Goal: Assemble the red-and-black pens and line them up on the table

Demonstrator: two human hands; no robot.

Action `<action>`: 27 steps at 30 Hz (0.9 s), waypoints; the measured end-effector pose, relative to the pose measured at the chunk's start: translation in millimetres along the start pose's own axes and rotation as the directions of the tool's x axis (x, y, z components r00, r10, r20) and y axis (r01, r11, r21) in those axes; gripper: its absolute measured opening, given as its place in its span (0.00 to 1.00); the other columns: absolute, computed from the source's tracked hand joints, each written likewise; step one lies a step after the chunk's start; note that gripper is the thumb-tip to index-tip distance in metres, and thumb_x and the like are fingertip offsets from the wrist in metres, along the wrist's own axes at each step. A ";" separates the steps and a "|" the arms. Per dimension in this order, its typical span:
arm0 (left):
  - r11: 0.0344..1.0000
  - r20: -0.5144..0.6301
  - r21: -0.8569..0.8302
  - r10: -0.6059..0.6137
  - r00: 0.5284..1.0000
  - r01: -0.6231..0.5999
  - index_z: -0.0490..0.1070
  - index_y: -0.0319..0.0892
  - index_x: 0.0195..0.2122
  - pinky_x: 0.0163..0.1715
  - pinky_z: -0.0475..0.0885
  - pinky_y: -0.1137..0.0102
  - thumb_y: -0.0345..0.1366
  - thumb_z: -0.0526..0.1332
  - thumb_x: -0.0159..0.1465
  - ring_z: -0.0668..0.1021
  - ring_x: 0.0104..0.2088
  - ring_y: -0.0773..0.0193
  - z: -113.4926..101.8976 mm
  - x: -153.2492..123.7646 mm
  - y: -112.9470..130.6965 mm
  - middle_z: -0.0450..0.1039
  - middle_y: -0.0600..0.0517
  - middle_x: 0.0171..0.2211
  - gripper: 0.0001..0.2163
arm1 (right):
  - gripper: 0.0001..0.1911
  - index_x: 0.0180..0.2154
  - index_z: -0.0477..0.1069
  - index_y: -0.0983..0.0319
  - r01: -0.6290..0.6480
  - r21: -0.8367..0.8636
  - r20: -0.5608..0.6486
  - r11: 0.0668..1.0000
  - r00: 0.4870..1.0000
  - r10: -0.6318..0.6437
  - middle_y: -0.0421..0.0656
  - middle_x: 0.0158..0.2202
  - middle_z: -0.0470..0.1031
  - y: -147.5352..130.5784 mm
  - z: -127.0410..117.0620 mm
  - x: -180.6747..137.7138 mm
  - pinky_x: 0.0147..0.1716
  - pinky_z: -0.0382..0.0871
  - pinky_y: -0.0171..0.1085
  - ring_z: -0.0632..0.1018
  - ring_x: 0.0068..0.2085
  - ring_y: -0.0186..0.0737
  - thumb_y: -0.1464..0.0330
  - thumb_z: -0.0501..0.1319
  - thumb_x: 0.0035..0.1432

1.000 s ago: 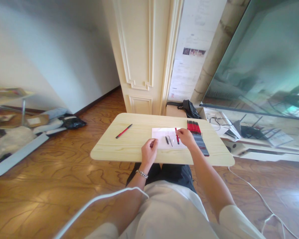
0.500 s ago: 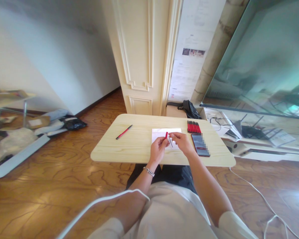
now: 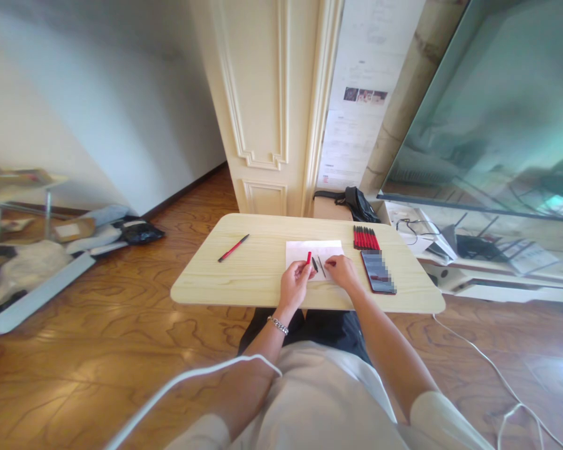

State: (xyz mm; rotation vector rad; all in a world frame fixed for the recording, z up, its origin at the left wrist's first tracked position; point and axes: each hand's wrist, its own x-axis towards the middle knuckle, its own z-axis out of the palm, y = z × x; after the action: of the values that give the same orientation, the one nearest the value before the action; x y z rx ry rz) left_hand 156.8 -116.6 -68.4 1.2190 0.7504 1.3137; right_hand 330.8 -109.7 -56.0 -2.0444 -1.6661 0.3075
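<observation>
My left hand (image 3: pixel 294 284) is closed around a red pen barrel (image 3: pixel 308 257), whose end sticks up past the fingers. Just right of the barrel is a short black pen part (image 3: pixel 314 264); whether it lies on the paper or touches my fingers I cannot tell. A thin dark pen refill (image 3: pixel 321 267) rests on the white paper (image 3: pixel 295 249), between my two hands. My right hand (image 3: pixel 341 271) hovers at the paper's right side, fingers pinched together by the refill. Anything between those fingertips is too small to make out.
A red and black pen (image 3: pixel 233 248) lies on the left of the pale wooden table (image 3: pixel 225 284). At the right are a row of several red pens (image 3: pixel 366 238) and a phone (image 3: pixel 378 272). A white cable (image 3: pixel 192 375) crosses over my left arm.
My right hand has drawn back from the red barrel, lower and to the right. My left hand has shifted slightly left, and the short black part now shows beside the barrel.
</observation>
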 end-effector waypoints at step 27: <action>0.948 0.073 0.303 0.080 0.994 -0.098 0.74 0.42 0.42 0.42 0.73 0.65 0.45 0.60 0.61 0.79 0.40 0.59 -2.7 -4.2 -0.6 0.78 0.47 0.39 0.14 | 0.09 0.36 0.78 0.59 0.249 0.566 -0.207 0.786 0.966 -0.156 0.44 0.37 0.80 -46.1 -37.4 -29.5 0.39 0.71 0.37 0.78 0.38 0.40 0.64 0.62 0.54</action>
State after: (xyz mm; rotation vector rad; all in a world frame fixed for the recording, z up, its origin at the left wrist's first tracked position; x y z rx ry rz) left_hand 153.7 -119.9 -70.5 1.5493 0.8885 1.2587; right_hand 301.7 -139.9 -4.7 -1.3750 -1.4446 0.5101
